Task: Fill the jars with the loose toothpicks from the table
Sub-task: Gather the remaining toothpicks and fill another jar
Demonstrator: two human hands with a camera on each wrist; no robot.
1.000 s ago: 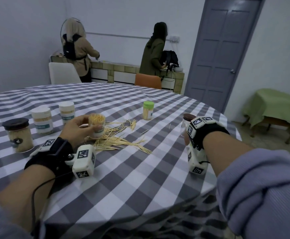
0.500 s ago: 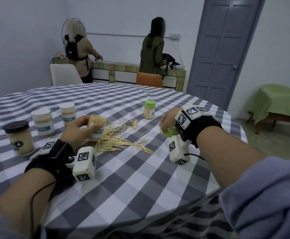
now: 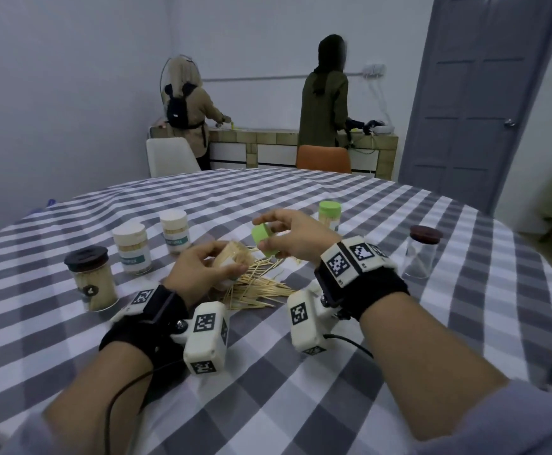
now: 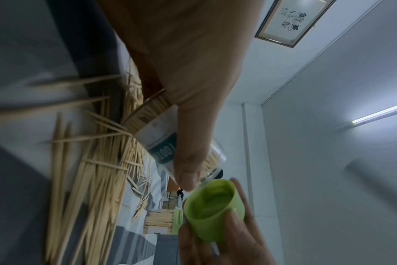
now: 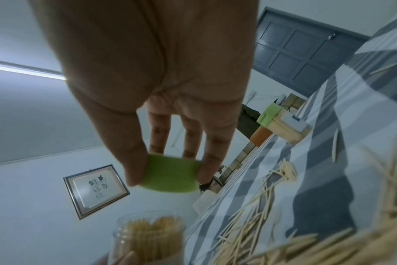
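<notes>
**Green cap held just above a full jar**

While the left hand (image 3: pixel 199 274) wraps its fingers (image 4: pixel 188 172) round a clear jar (image 3: pixel 232 261) packed with toothpicks, the right hand (image 3: pixel 296 236) holds a green cap (image 3: pixel 261 239) just above and beyond the jar's open mouth, the two close together but not yet touching. The right thumb and fingers (image 5: pixel 212 157) are clamped on the cap's rim from opposite sides, its hollow side turned toward the jar, which suits lowering it straight onto the neck. The jar is lifted off the tabletop (image 3: pixel 300 372) and tilted toward the cap, probably so the opening meets it squarely; the toothpick tips stand level with the rim, so this jar looks full and ready to close.

Directly under both hands, near the middle of the tabletop, lies the heap of loose toothpicks (image 3: pixel 258 287), with a few strays scattered toward the far edge. Toward the left edge stand three capped jars already holding toothpicks: a dark-lidded jar (image 3: pixel 92 279) and two white-lidded jars (image 3: pixel 133 247) (image 3: pixel 174 231). Behind the right hand is a green-lidded jar (image 3: pixel 330 213), also filled. Toward the right edge stands a brown-lidded jar (image 3: pixel 421 252) that seems empty, though the blur there leaves this uncertain; it is likely next to be filled.
</notes>
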